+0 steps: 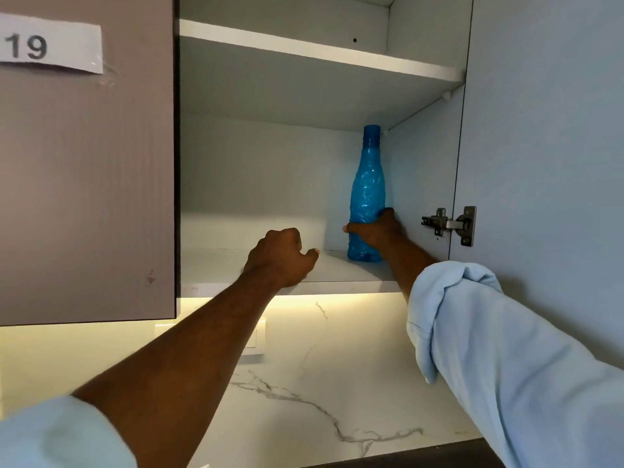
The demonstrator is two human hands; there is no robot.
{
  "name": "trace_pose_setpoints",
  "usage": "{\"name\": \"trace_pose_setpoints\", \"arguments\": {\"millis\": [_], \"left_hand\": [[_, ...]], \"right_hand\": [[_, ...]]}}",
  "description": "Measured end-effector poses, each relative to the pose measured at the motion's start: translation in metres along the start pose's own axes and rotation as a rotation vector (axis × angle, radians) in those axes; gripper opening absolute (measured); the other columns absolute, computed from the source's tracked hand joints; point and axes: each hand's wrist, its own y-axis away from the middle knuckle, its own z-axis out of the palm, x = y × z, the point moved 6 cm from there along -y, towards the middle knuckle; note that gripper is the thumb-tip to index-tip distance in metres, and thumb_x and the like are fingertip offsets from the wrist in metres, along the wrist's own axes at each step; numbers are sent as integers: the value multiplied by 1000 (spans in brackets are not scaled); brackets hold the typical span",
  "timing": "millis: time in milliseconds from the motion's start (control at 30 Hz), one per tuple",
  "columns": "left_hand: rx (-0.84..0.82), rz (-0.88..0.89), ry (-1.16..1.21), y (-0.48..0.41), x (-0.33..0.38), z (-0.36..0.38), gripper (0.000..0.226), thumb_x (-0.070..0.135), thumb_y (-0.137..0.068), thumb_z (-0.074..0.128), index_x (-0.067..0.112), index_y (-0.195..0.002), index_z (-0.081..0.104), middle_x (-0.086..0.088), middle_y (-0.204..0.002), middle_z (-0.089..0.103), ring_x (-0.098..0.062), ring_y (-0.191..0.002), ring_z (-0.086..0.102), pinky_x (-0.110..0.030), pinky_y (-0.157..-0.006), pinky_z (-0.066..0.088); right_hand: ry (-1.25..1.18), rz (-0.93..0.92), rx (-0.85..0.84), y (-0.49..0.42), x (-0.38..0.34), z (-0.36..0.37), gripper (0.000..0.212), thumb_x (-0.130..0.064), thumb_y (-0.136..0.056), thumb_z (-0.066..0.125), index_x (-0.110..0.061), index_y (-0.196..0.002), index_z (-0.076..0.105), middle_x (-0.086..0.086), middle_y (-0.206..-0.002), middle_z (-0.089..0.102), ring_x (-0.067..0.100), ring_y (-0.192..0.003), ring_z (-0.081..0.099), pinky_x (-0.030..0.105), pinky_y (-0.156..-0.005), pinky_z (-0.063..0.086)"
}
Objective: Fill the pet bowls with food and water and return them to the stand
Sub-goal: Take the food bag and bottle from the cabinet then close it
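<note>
A blue plastic water bottle stands upright on the lower shelf of an open wall cabinet, near its right inner wall. My right hand is wrapped around the bottle's lower body, thumb across the front. My left hand rests on the shelf's front edge to the left of the bottle, fingers curled into a loose fist with nothing in it. No pet bowls or stand are in view.
The cabinet door stands open on the right, with a metal hinge. A closed door labelled 19 is on the left. An upper shelf sits above. A lit marble backsplash is below.
</note>
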Motion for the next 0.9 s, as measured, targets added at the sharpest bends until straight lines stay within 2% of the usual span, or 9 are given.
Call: {"name": "trace_pose_setpoints", "arguments": {"millis": [67,233,400,533,700,800,900], "left_hand": [[8,-19,-13,5,2,-4,39,52,-94,65,15,-108,66,-2,-104,59,-25,-95,59,-32,-78,43],[-33,-72,-137,15,2,-12,48,58,-96,59,14,-111,70,-9,-111,70,-30,-103,66,-35,-78,49],[-58,-49,-223,43,3,-19,52,61,-100,51,14,-114,70,-6,-105,71,-25,-98,67,-35,-79,53],[13,-7,-186,73,2,-35,49,57,-103,49,14,-115,70,-6,-109,73,-25,-101,67,-37,-86,56],[119,37,-35,106,-3,-62,36,49,-99,61,15,-104,71,-4,-99,73,-20,-90,64,-31,-75,49],[257,86,56,134,-6,-79,29,43,-97,65,15,-95,75,-1,-92,75,-19,-86,65,-29,-74,48],[326,125,69,166,-13,-87,27,39,-95,66,16,-84,73,0,-86,73,-19,-86,63,-30,-73,45]], "right_hand": [[-5,-14,12,14,-6,-6,104,-50,-64,96,-16,-146,42,8,-140,59,30,-125,61,47,-102,57],[-21,-57,15,55,-23,-21,100,-49,-63,97,-17,-143,46,2,-130,61,24,-115,63,43,-99,59],[-83,-82,3,91,-37,-29,98,-49,-62,98,-19,-142,49,2,-131,63,24,-117,64,45,-102,58],[-110,-106,0,118,-48,-34,101,-52,-59,97,-19,-142,50,2,-132,63,24,-117,65,45,-101,58],[-170,-163,-5,165,-71,-37,114,-65,-40,92,-23,-138,52,-2,-128,66,20,-112,67,45,-99,60],[-199,-209,-19,199,-84,-38,100,-54,-55,98,-23,-137,51,-4,-127,65,17,-110,68,42,-98,61],[-228,-230,-37,235,-88,-37,88,-44,-68,98,-23,-138,49,-8,-125,64,8,-105,67,29,-91,60]]}}
